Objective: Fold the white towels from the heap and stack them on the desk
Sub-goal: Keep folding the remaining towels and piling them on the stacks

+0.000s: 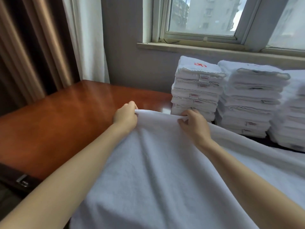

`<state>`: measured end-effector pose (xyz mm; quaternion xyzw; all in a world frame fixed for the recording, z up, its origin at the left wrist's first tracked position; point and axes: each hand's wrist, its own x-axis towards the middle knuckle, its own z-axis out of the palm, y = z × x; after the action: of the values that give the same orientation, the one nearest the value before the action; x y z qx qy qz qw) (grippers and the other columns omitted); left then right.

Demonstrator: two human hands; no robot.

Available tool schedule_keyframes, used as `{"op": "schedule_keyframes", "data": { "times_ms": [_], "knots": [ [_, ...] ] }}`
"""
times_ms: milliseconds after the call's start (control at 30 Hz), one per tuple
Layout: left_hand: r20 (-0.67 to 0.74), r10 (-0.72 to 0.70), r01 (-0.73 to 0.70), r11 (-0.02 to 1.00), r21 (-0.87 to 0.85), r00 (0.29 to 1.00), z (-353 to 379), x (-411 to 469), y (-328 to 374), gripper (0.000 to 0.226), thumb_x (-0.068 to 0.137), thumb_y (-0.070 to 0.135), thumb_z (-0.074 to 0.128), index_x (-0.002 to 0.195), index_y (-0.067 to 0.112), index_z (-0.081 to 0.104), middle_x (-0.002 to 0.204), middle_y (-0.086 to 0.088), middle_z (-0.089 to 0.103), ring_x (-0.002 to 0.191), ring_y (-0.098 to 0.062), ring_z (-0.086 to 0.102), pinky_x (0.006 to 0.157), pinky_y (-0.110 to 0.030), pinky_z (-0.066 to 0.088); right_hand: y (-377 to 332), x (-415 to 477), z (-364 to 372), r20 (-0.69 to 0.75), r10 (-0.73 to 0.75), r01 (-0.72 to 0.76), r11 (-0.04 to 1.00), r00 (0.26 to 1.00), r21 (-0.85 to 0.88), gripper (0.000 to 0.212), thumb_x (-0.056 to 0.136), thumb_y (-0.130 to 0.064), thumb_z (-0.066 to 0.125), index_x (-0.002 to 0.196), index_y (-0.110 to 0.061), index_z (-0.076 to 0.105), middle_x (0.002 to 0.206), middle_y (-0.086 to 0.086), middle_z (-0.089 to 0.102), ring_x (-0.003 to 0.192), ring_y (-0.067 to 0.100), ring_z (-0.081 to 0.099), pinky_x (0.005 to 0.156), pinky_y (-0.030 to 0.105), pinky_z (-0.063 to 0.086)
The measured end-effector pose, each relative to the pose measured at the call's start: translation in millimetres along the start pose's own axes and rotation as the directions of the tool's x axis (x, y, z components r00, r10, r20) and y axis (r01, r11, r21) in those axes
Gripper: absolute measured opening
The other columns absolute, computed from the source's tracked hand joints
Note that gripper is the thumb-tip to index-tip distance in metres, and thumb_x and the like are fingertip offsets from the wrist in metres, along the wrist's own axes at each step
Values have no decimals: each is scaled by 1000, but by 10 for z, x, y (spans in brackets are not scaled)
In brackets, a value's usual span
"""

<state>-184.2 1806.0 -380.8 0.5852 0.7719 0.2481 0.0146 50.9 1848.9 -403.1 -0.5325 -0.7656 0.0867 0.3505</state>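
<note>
A large white towel is spread over the reddish wooden desk and runs down to the bottom of the view. My left hand pinches the towel's far edge on the left. My right hand pinches the same edge about a hand's width to the right, just in front of a stack of folded white towels whose top one bears a red logo. A second stack stands right of it, and a third stack is cut off at the right edge.
Behind the stacks is a grey wall with a window sill and window. Brown and white curtains hang at the left behind the desk. A dark strap with a metal buckle lies at the desk's near left edge.
</note>
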Motion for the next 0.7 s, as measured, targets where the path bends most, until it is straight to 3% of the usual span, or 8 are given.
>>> {"op": "schedule_keyframes", "data": {
  "times_ms": [100,233,367,467,700],
  "knots": [
    [-168,46,-51,998,-30,985,-43,44,-12,19,91,2,43,101,11,56,107,-12,63,100,-35,55,70,-33,35,-28,45,12,-62,-15,18,998,998,53,8,88,-17,64,96,-16,64,105,1,62,87,26,60,65,34,42],
    [-216,68,-74,997,-20,974,-125,51,-31,14,95,7,44,102,12,55,110,-10,60,105,-33,52,72,-36,39,-71,68,-72,-120,-64,73,995,991,68,6,90,-21,64,95,-19,63,103,-4,62,83,22,61,64,34,46],
    [-210,109,-98,993,62,972,-201,-45,-49,10,96,12,48,102,12,56,108,-10,58,100,-32,53,67,-34,34,-132,1,-235,-161,-160,137,980,974,-147,6,89,-30,64,90,-25,66,89,-8,69,83,22,63,58,29,33],
    [-209,99,-87,994,67,973,-279,-180,-82,9,94,13,50,100,13,57,106,-9,57,84,-27,47,63,-33,31,-208,-112,-372,-175,-271,227,945,946,-233,6,86,-30,69,84,-25,72,73,-9,68,83,19,61,55,26,33],
    [-184,72,-56,994,91,980,-476,-506,-261,5,92,16,53,90,20,57,101,-5,55,73,-26,50,54,-29,30,-404,-448,-462,6,-416,413,900,909,-136,7,85,-32,69,84,-26,71,61,-14,49,74,14,52,57,28,29]
  ]
}}
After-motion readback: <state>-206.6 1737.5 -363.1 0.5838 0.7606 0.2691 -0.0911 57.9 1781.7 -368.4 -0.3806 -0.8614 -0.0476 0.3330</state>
